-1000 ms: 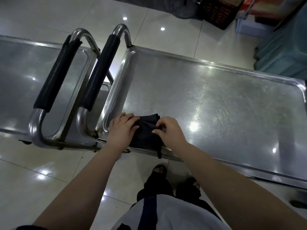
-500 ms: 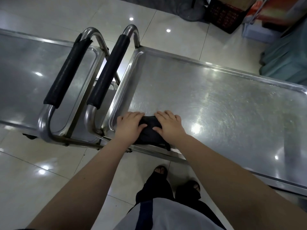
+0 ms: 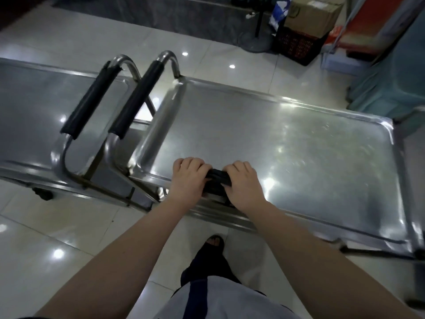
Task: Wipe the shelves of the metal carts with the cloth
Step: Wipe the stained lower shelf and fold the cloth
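Cloth (image 3: 217,179) is sitting bunched at the near-left corner of the right cart's top shelf (image 3: 299,143), just inside the near rim. Left hand (image 3: 187,180) and right hand (image 3: 243,184) are both curling fingers over it, gripping it from either side. Risks: the wad is likely touching little metal, so it may be leaving streaks. A hard push is liable to send this cart rolling into the left cart (image 3: 34,107), handles (image 3: 138,97) nearly touching.

Cardboard box (image 3: 310,16) atop blk crate (image 3: 296,46), far rt.
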Available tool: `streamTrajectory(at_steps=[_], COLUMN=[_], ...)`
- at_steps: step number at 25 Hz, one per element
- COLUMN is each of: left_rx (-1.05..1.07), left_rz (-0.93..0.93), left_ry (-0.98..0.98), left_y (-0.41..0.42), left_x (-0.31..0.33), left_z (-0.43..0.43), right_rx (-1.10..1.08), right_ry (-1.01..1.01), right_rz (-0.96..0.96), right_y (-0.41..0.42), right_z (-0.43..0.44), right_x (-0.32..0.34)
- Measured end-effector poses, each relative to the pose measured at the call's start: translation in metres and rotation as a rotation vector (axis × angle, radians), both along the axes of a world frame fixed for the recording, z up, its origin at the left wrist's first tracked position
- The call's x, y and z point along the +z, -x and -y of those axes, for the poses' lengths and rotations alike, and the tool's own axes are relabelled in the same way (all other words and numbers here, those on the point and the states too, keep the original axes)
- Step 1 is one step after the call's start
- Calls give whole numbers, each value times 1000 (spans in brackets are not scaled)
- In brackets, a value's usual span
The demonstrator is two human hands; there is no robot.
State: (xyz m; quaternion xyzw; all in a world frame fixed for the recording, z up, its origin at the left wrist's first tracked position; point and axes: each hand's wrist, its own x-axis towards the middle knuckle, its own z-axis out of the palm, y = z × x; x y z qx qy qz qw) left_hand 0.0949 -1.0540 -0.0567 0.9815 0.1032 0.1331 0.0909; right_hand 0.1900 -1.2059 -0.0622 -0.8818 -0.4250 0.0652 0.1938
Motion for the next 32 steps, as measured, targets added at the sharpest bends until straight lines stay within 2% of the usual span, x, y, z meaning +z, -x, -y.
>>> streamTrajectory(at_steps=[4, 8, 10, 14, 18, 21, 26, 32], left_rx=[-134, -231, -256, -298, -273, -272, -302, -354], left_rz=[109, 122, 68, -180, -364, -424, -331, -306], left_ry=[-42, -2, 35, 158, 227, 199, 108, 155], left_y=[24, 50, 65, 95, 107, 110, 111, 119], left_x=[4, -16, -34, -66, -82, -81, -77, -97], left_z=[106, 209, 251, 312, 332, 328, 312, 283], right_rx=[-15, -96, -132, -143, -221, -276, -244, -336], right_ry=[-198, -225, -216, -113, -66, -4, 88, 152], right_rz=[48, 38, 16, -98, -195, -219, -144, -61], right_y=[28, 66, 87, 122, 142, 152, 161, 179], right_z=[122, 236, 280, 341, 367, 368, 349, 314], right_x=[6, -9, -18, -34, -50, -58, -74, -91])
